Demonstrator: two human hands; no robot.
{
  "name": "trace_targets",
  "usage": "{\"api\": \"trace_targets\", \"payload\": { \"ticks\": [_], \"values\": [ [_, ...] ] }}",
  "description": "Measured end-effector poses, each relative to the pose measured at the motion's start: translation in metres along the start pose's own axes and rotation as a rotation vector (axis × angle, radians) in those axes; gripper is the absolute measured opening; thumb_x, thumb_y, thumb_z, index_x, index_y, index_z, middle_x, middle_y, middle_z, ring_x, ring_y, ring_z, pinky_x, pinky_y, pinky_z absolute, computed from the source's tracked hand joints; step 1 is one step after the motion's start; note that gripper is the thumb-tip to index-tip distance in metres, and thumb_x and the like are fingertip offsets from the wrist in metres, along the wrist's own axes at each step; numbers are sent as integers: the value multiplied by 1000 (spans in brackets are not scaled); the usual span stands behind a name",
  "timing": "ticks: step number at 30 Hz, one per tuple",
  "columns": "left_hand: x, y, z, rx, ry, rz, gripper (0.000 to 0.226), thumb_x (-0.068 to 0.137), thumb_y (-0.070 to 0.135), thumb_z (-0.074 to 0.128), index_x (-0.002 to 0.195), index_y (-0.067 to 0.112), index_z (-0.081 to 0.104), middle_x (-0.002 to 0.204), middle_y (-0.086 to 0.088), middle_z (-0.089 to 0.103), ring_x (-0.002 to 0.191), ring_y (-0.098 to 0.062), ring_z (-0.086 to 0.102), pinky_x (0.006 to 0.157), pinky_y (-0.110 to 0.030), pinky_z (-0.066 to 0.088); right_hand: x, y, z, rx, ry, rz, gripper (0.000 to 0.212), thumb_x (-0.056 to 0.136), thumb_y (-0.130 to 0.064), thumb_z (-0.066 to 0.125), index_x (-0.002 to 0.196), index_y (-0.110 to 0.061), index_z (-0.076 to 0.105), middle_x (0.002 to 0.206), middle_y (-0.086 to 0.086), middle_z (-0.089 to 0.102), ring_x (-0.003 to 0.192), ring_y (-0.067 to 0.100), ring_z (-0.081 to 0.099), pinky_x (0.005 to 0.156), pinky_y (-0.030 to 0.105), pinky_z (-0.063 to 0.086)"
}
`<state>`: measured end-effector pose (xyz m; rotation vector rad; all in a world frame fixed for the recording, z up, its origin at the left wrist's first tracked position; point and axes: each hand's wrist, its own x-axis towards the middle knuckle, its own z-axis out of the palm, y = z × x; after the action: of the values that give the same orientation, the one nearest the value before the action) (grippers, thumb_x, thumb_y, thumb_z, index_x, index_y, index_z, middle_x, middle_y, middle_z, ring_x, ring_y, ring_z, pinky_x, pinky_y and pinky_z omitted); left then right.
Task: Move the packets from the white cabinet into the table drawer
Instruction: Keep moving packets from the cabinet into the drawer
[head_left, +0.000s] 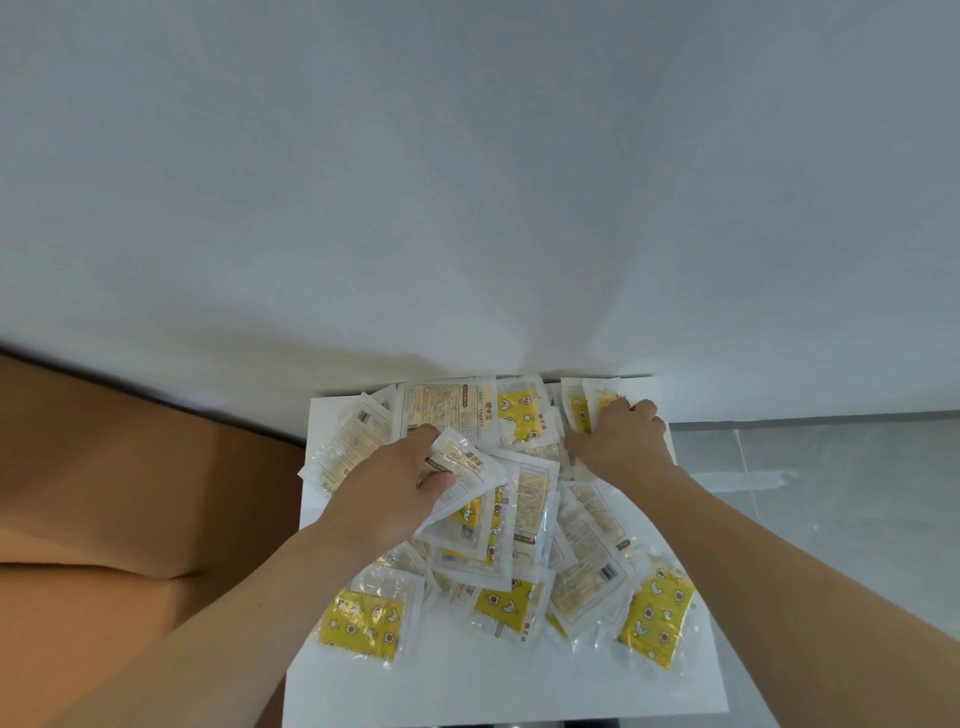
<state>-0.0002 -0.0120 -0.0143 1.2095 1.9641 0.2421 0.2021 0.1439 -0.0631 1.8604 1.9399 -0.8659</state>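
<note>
1. The packets lay heaped on the white cabinet top, spread from near edge to far wall.
2. The left hand pinched 1 packet at the pile's left-centre.
3. The right hand pressed curled fingers on far-right packets; nearer those.
4. No drawer was visible.

Packets' print blurred; right grip's fingertips buried among them.

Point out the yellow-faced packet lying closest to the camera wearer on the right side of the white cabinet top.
It is the yellow packet at the pile's near right corner, tilted, its moon-and-star print facing up. No other packet lies further right at that near edge.
</note>
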Motion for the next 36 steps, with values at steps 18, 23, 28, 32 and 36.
{"api": "trace_targets", "payload": {
  "ticks": [18, 23, 28, 32, 36],
  "values": [
    [5, 2, 9, 33, 35, 1, 13, 100, 29, 48, 110, 26, 40, 80, 3, 62, 68, -13, 60, 59, -31, 49, 11, 23, -2, 113, 94, -87, 10, 91, -18, 48, 90, -9, 50, 90, 10, 56, 73, 24, 56, 58, 31, 41],
    [5, 6, 10, 21, 31, -5, 11, 100, 30, 48, 107, 25, 42, 82, 1, 63, 67, -14, 61, 60, -34, 52, 8, 29, -12, 110, 142, -72, 9, 91, -15, 45, 85, -9, 49, 80, 5, 55, 65, 19, 52, 55, 29, 39],
    [0, 26, 0, 28, 52, -2, 10, 102, 27, 44, 105, 21, 36, 69, 3, 51, 57, -13, 52, 54, -29, 41, -14, 30, -32, 236, 183, -135, 15, 89, -13, 46, 74, -14, 44, 70, 4, 53, 56, 17, 48, 50, 27, 35],
    [-16, 57, -27, -22, 110, -11, 15, 102, 24, 45, 110, 12, 42, 67, -2, 51, 51, -8, 45, 49, -25, 33, -51, 24, -68, 315, 186, -164, 16, 87, -12, 47, 71, -13, 43, 66, 4, 51, 55, 19, 46, 50, 27, 36],
    [-62, 110, -73, -57, 172, 12, 17, 101, 24, 46, 107, 8, 42, 72, -2, 51, 55, -12, 44, 49, -29, 31, -121, 17, -121, 378, 149, -214, 12, 89, -15, 48, 84, -6, 53, 73, 6, 57, 58, 16, 51, 47, 25, 37]
  ]
}}
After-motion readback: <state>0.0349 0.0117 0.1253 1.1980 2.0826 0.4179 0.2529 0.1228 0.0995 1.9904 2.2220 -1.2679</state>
